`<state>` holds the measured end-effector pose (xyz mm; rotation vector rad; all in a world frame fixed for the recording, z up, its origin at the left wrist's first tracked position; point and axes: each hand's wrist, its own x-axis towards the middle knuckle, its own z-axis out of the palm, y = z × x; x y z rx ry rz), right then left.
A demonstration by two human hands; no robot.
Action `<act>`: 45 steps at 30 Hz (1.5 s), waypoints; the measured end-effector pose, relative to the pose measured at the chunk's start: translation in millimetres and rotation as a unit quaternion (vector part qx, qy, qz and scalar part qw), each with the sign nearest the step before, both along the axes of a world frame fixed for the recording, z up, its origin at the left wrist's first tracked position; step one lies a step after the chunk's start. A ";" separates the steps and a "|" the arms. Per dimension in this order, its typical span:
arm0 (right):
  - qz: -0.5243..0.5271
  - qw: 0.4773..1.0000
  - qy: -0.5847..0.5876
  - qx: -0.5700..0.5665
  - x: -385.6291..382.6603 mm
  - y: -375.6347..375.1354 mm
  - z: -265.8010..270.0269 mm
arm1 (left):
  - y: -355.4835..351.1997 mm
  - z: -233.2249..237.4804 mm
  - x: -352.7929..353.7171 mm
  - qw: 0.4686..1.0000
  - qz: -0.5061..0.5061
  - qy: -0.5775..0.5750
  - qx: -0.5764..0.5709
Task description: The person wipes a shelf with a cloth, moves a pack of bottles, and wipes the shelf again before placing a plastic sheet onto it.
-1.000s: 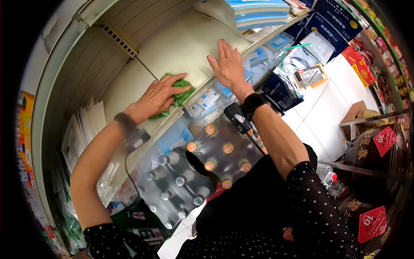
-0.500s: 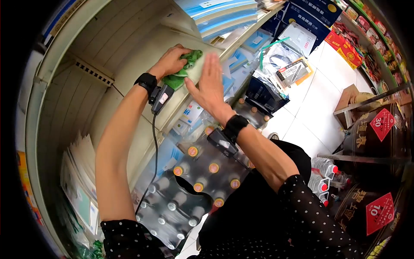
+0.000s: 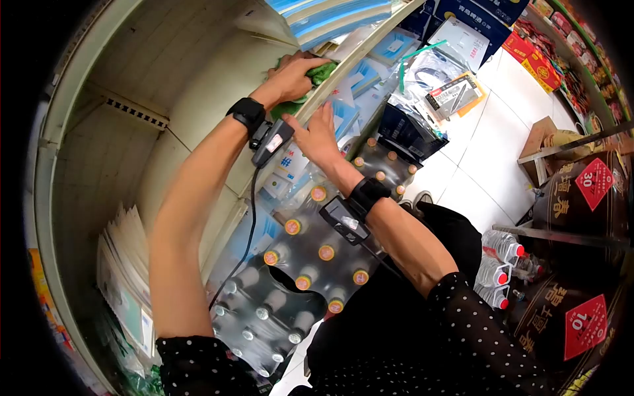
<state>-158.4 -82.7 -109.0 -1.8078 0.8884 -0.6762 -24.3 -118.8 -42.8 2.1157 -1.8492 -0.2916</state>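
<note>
A crumpled green cloth (image 3: 321, 73) lies under my left hand (image 3: 288, 80), pressed against the pale shelf board (image 3: 228, 72) close to its front lip. My left fingers are curled over the cloth, and some of it sticks out beside the wrist. My right hand (image 3: 319, 140) is at the shelf's front edge (image 3: 360, 49), thumb stretched away from the other fingers and nothing in it. It appears to rest against that edge, though exact contact is hard to tell. Each wrist wears a black strap with a small cabled device.
Stacked blue-and-white packets (image 3: 330, 20) stand at the shelf's far end. Below are shrink-wrapped bottles (image 3: 317, 247) and a dark box (image 3: 413, 135). White papers (image 3: 125, 264) lean at lower left. Large brown jars (image 3: 578, 198) and water bottles (image 3: 495, 270) stand at right.
My left hand has slid the green cloth away from me and rightward, toward the front lip. My right hand has dropped from above the board to the shelf's edge.
</note>
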 end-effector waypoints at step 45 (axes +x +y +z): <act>0.299 0.942 -0.140 0.059 -126.6 131.2 148.1 | 301.6 144.8 -40.4 0.642 0.126 0.754 -0.056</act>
